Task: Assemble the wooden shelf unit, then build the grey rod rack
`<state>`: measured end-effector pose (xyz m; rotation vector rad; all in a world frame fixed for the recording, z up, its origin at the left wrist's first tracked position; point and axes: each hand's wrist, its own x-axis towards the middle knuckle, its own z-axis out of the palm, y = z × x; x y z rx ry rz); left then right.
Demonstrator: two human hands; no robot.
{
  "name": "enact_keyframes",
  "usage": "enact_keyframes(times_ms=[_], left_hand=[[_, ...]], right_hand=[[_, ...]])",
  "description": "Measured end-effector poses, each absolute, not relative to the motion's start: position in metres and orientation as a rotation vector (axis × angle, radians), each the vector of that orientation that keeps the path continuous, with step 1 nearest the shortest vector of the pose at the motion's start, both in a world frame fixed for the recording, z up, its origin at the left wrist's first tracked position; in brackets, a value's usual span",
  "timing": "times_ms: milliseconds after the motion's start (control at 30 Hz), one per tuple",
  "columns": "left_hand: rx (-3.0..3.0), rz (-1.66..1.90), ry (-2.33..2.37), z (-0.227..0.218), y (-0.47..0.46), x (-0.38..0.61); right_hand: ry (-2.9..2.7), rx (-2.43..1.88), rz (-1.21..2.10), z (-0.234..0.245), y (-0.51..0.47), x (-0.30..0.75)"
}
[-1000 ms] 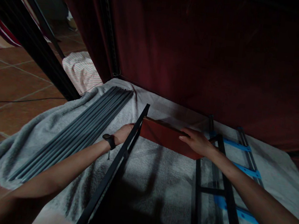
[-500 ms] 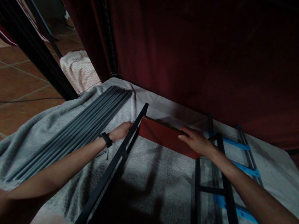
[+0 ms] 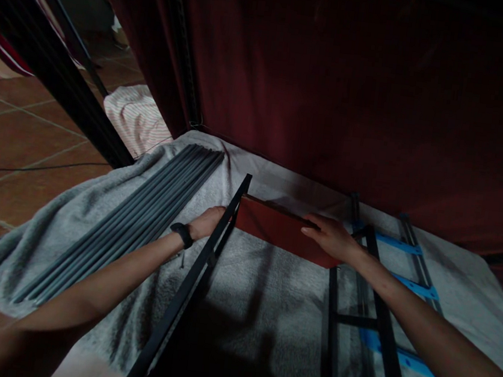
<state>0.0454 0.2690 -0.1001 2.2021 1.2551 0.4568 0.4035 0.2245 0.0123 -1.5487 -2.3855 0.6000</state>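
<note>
Gripping the red-brown board (image 3: 274,228) with the right hand (image 3: 334,239), closed over the upper edge near the four o'clock end, with thumb on the broad face. Reaching with the left hand (image 3: 206,222) behind the left black frame (image 3: 186,287) by the ten o'clock end, with fingertips hidden, so impossible to tell how far closed. Placed just off centre toward four o'clock, between that frame and the right black frame (image 3: 354,320), with long axis running roughly ten to four and broad face toward seven.
</note>
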Motion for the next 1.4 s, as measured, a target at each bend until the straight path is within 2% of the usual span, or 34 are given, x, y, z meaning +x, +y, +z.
enact_keyframes(times_ms=[733, 1400], left_hand=[[2.241, 0.463, 1.340, -0.111, 0.268, 0.049], [2.321, 0.423, 1.257, -0.088, 0.255, 0.058]], right_hand=[[-2.385, -1.561, 0.618, 0.013, 0.225, 0.403], [-2.316, -1.525, 0.521, 0.001, 0.224, 0.412]])
